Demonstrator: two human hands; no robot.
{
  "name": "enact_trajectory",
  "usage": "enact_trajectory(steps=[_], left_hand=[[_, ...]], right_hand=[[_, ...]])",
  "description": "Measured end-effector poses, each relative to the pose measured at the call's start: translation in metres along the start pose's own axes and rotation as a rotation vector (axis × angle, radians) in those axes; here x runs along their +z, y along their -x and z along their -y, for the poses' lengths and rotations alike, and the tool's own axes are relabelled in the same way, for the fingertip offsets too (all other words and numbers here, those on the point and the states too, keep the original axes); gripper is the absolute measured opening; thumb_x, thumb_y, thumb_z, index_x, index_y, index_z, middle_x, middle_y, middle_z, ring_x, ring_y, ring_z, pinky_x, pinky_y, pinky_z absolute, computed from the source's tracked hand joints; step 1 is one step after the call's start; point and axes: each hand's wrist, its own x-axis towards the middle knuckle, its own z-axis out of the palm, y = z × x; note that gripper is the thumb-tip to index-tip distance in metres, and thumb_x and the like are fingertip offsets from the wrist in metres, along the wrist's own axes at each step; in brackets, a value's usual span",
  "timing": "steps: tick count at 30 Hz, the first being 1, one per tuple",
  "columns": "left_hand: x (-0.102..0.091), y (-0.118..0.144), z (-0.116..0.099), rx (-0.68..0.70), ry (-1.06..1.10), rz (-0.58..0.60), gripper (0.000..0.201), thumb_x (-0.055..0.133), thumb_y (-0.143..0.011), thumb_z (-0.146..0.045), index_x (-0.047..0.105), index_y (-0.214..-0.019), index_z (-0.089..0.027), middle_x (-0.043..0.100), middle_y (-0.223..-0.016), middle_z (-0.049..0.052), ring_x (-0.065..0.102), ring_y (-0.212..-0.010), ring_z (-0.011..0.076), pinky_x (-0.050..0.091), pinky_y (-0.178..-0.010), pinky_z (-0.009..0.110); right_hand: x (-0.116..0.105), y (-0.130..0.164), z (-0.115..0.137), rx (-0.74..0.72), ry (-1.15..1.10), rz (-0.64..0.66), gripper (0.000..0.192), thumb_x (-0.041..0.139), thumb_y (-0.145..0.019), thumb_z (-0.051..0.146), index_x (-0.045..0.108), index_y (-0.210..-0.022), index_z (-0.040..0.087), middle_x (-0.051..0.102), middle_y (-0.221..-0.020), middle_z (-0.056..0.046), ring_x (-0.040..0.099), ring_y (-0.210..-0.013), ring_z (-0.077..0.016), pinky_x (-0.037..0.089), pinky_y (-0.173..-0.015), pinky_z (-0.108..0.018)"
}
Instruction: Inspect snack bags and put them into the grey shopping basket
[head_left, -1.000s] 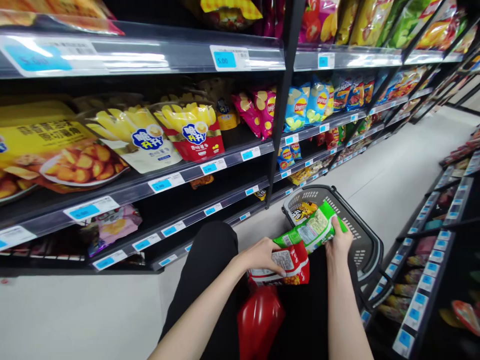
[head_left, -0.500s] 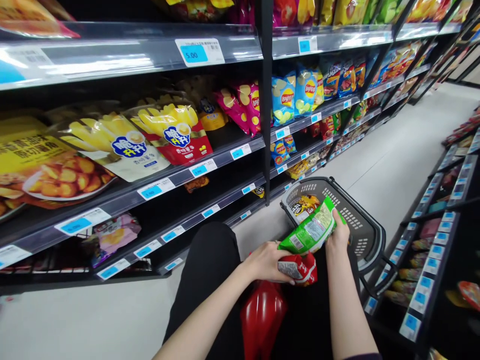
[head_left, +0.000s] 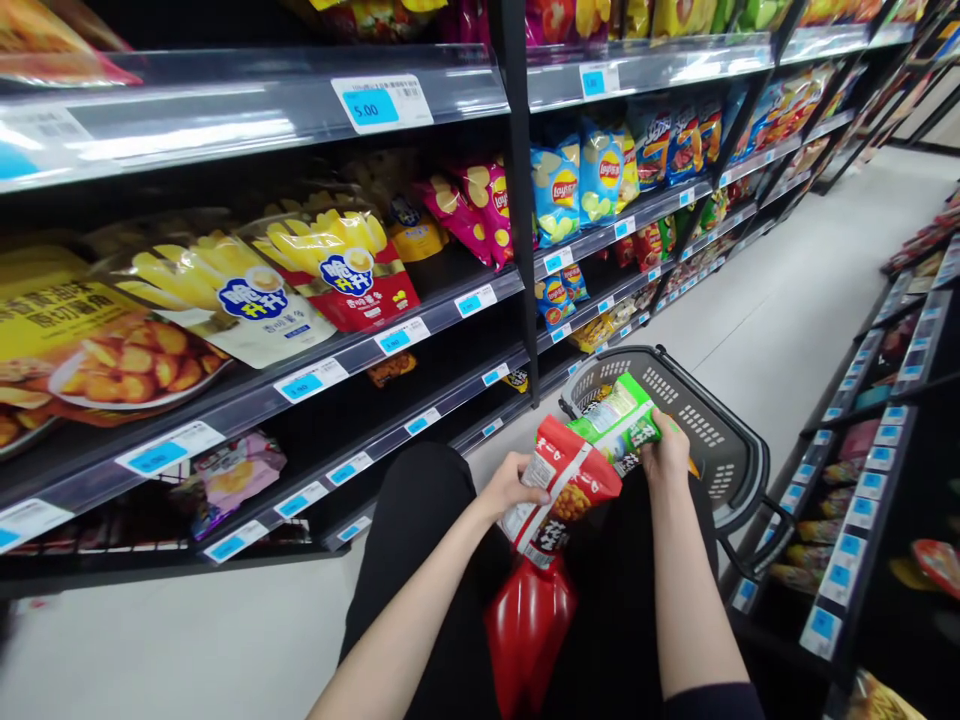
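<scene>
My left hand point(head_left: 517, 484) grips a red snack bag point(head_left: 574, 478) by its left side, thumb on top, with its printed back and pale seam facing up. In my right hand point(head_left: 667, 446) is a green snack bag point(head_left: 621, 410), held at its right end. The green bag is partly behind the red one and over the near side of a grey shopping basket point(head_left: 701, 425). A glossy red item point(head_left: 529, 630) lies between my black-clad legs, below the red bag; what it is I cannot tell.
Shelves on the left carry potato snack pouches point(head_left: 251, 290), pink chip bags point(head_left: 487, 205) and blue chip bags point(head_left: 555, 190). Price tags line the shelf edges. A lower rack point(head_left: 832, 560) of packets stands on the right. The pale aisle floor point(head_left: 757, 290) runs between them.
The red bag has been raised and turned, so its full face now shows above my lap. The green bag has tipped and shifted slightly left in my right hand.
</scene>
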Motion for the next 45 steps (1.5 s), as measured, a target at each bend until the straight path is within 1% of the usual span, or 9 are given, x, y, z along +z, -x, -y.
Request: enact_trajectory(steps=[7,14,17,22,26,29,34,39,45], left_hand=[[-0.003,0.002,0.011,-0.037,0.213,0.011,0.049,0.082,-0.038,-0.043,0.07,-0.073,-0.011,0.07,-0.068,0.007,0.065,-0.065,0.0247,0.05,-0.066,0.033],[-0.005,-0.002,0.018,-0.036,0.302,-0.03,0.046,0.08,-0.04,-0.039,0.071,-0.074,-0.009,0.07,-0.066,0.007,0.064,-0.06,0.0227,0.049,-0.062,0.03],[-0.003,-0.004,0.018,-0.027,0.304,-0.028,0.046,0.08,-0.041,-0.039,0.071,-0.075,-0.009,0.07,-0.068,0.007,0.065,-0.062,0.0231,0.049,-0.064,0.03],[0.004,-0.006,0.016,-0.051,0.295,-0.029,0.046,0.08,-0.045,-0.041,0.07,-0.078,-0.01,0.071,-0.071,0.008,0.065,-0.063,0.0225,0.049,-0.065,0.029],[0.014,-0.006,0.013,-0.12,0.295,-0.06,0.046,0.08,-0.048,-0.042,0.069,-0.079,-0.01,0.071,-0.073,0.008,0.065,-0.064,0.0207,0.049,-0.065,0.028],[0.02,-0.007,0.013,-0.183,0.296,-0.115,0.045,0.079,-0.05,-0.04,0.069,-0.081,-0.009,0.071,-0.075,0.008,0.065,-0.063,0.0201,0.049,-0.063,0.028],[0.016,-0.013,0.015,-0.25,0.391,-0.362,0.044,0.08,-0.053,-0.035,0.067,-0.087,-0.009,0.071,-0.076,0.011,0.066,-0.062,0.0221,0.051,-0.062,0.03],[0.001,-0.019,0.017,-0.202,0.516,-0.603,0.04,0.074,-0.063,-0.035,0.061,-0.095,-0.014,0.071,-0.08,0.009,0.067,-0.065,0.0188,0.054,-0.065,0.029],[-0.007,-0.017,0.018,-0.192,0.64,-0.663,0.034,0.072,-0.066,-0.036,0.062,-0.088,-0.012,0.071,-0.073,0.009,0.067,-0.061,0.0195,0.055,-0.064,0.03]], right_hand=[[0.01,0.014,0.009,-0.019,-0.053,0.121,0.029,0.076,-0.055,0.03,0.058,-0.072,0.015,0.063,-0.07,0.001,0.062,-0.073,-0.0144,0.052,-0.077,-0.03],[0.012,0.018,0.013,-0.004,-0.13,0.134,0.028,0.073,-0.057,0.026,0.059,-0.078,0.014,0.066,-0.078,-0.002,0.062,-0.081,-0.0166,0.05,-0.081,-0.032],[0.013,0.022,0.013,0.085,-0.161,0.197,0.029,0.072,-0.06,0.024,0.059,-0.085,0.016,0.066,-0.085,-0.001,0.063,-0.082,-0.0162,0.051,-0.079,-0.033],[0.022,0.032,0.001,0.313,-0.054,0.383,0.038,0.073,-0.061,0.028,0.055,-0.094,0.023,0.065,-0.097,-0.001,0.064,-0.085,-0.0185,0.053,-0.075,-0.039],[0.027,0.033,-0.016,0.302,0.148,0.132,0.047,0.078,-0.046,0.021,0.055,-0.086,0.016,0.066,-0.084,-0.007,0.065,-0.081,-0.0251,0.055,-0.069,-0.039],[0.023,0.027,-0.024,0.235,0.209,0.01,0.049,0.077,-0.041,0.015,0.054,-0.084,0.015,0.065,-0.078,-0.006,0.064,-0.075,-0.0248,0.056,-0.068,-0.039],[0.009,0.013,-0.025,0.024,0.229,-0.2,0.057,0.075,-0.041,0.013,0.047,-0.091,0.019,0.062,-0.09,0.001,0.062,-0.085,-0.0179,0.053,-0.08,-0.035],[0.006,0.011,-0.021,0.008,0.197,-0.223,0.05,0.07,-0.047,0.015,0.047,-0.091,0.018,0.062,-0.096,-0.002,0.062,-0.088,-0.019,0.053,-0.08,-0.036],[0.012,0.018,-0.021,0.041,0.184,-0.173,0.044,0.069,-0.048,0.014,0.051,-0.088,0.016,0.063,-0.093,-0.003,0.063,-0.087,-0.0182,0.054,-0.078,-0.032]])
